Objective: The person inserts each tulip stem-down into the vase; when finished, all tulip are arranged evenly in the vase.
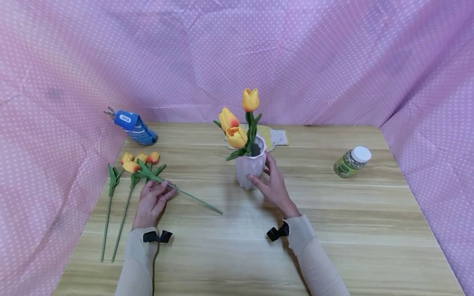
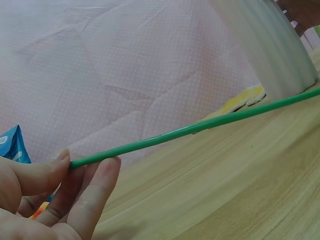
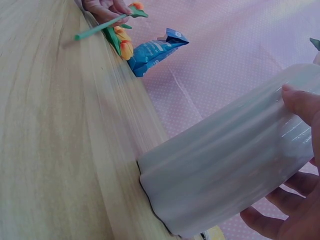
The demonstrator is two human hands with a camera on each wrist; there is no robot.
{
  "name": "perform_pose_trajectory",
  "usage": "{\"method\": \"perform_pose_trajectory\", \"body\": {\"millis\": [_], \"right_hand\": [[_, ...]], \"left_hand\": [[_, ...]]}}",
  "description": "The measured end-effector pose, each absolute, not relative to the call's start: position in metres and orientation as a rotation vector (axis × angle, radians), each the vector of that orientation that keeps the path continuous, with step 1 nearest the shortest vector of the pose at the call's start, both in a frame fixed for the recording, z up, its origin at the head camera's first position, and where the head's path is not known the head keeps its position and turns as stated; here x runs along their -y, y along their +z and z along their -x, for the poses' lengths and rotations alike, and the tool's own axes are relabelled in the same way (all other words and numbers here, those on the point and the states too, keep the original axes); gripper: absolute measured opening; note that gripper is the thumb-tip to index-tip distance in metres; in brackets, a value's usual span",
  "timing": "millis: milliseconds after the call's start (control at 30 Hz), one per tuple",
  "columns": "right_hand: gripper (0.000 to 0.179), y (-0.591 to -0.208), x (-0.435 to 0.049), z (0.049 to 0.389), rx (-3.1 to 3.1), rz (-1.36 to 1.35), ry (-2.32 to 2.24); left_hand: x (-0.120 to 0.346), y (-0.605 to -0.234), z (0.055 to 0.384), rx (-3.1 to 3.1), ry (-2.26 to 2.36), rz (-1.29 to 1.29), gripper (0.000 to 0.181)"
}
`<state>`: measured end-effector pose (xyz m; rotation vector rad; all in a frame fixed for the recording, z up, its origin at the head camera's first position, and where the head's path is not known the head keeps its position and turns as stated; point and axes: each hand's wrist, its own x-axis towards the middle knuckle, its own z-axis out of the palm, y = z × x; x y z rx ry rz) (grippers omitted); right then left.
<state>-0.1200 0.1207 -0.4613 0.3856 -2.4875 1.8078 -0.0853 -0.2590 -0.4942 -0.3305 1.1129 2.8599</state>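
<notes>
Between thumb and fingers my left hand [image 1: 152, 202] pinches the green stem [image 2: 190, 130] of an artificial tulip [image 1: 131, 166], whose yellow-orange bloom points left and whose stem end points toward the front middle. A pale fluted vase [image 1: 246, 172] stands upright on the table, with three tulips [image 1: 237, 137] in it. My right hand [image 1: 275, 183] holds the vase's right side, thumb in front and fingers around the far side; the right wrist view shows the thumb and fingers on its ribbed wall [image 3: 225, 160]. Beside my left hand lie more tulips [image 1: 127, 197], blooms toward the back.
A blue packet [image 1: 138, 130] stands at the back left corner. Behind the vase lies a yellow and white glove-like cloth [image 1: 275, 137]. A jar with a white lid [image 1: 352, 162] stands at the right. Pink dotted fabric [image 1: 185, 61] hangs around the wooden table [image 1: 355, 218].
</notes>
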Motion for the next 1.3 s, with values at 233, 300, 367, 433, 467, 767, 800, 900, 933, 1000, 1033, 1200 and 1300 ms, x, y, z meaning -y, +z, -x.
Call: {"method": "perform_pose_trajectory", "body": {"millis": [233, 300, 367, 433, 467, 767, 800, 900, 933, 1000, 1033, 1200, 1300], "right_hand": [[0.083, -0.462, -0.121, 0.12, 2.491, -0.381, 1.811], [0.083, -0.462, -0.121, 0.12, 2.491, -0.384, 1.808], [0.084, -0.462, -0.121, 0.12, 2.489, -0.389, 1.807], [0.084, -0.462, -0.121, 0.12, 2.486, -0.391, 1.809], [0.084, -0.462, -0.121, 0.12, 2.485, -0.391, 1.81], [0.083, -0.462, -0.121, 0.119, 2.481, -0.391, 1.803], [0.083, -0.462, -0.121, 0.119, 2.483, -0.39, 1.802], [0.083, -0.462, -0.121, 0.119, 2.484, -0.385, 1.799], [0.083, -0.462, -0.121, 0.119, 2.485, -0.386, 1.797], [0.083, -0.462, -0.121, 0.119, 2.487, -0.387, 1.794], [0.083, -0.462, -0.121, 0.118, 2.487, -0.386, 1.792], [0.084, -0.461, -0.121, 0.118, 2.487, -0.382, 1.791], [0.084, -0.461, -0.121, 0.118, 2.485, -0.38, 1.795]], "left_hand": [[0.259, -0.493, 0.086, -1.039, 2.935, 0.329, 0.023], [0.259, -0.493, 0.085, -1.029, 2.952, 0.348, 0.022], [0.258, -0.492, 0.085, -1.017, 2.972, 0.37, 0.02], [0.258, -0.492, 0.085, -1.005, 2.989, 0.38, 0.018], [0.258, -0.491, 0.085, -0.996, 2.998, 0.379, 0.018], [0.256, -0.485, 0.086, -0.958, 3.051, 0.438, 0.017], [0.256, -0.484, 0.086, -0.937, 3.06, 0.44, 0.016], [0.256, -0.481, 0.085, -0.856, 3.084, 0.455, 0.015], [0.256, -0.479, 0.086, -0.832, 3.092, 0.456, 0.015], [0.255, -0.476, 0.086, -0.792, 3.11, 0.462, 0.014], [0.255, -0.475, 0.086, -0.774, 3.119, 0.465, 0.015], [0.252, -0.464, 0.087, -0.708, 3.149, 0.421, 0.017], [0.25, -0.456, 0.088, -0.65, 3.163, 0.345, 0.022]]}}
